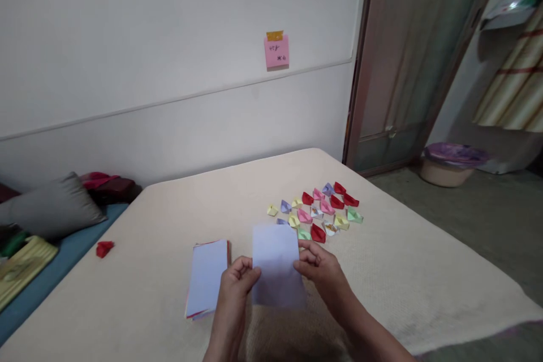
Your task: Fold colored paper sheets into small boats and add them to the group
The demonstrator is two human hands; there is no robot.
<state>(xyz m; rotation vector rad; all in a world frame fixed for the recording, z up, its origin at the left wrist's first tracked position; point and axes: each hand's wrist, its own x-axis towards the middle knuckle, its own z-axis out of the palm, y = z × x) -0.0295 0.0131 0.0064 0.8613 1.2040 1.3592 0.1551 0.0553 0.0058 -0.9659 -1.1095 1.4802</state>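
Observation:
A pale lavender sheet of paper (276,271) is held up flat between my two hands. My left hand (237,283) pinches its left edge, thumb in front. On the right edge, my right hand (320,268) grips the same sheet between thumb and fingers. To the left lies a stack of coloured paper (207,274), a lavender sheet on top and red and yellow edges showing beneath. Beyond the sheet, several small folded paper boats (326,207) in red, pink, yellow, green, lavender and patterned white stand in loose rows. The sheet hides part of the nearest ones.
Everything rests on a beige-covered bed (403,271). A crumpled red paper piece (104,248) lies at far left, near a grey pillow (59,209). A pink note (276,52) is taped to the wall. A lined bin (449,165) stands on the floor at right.

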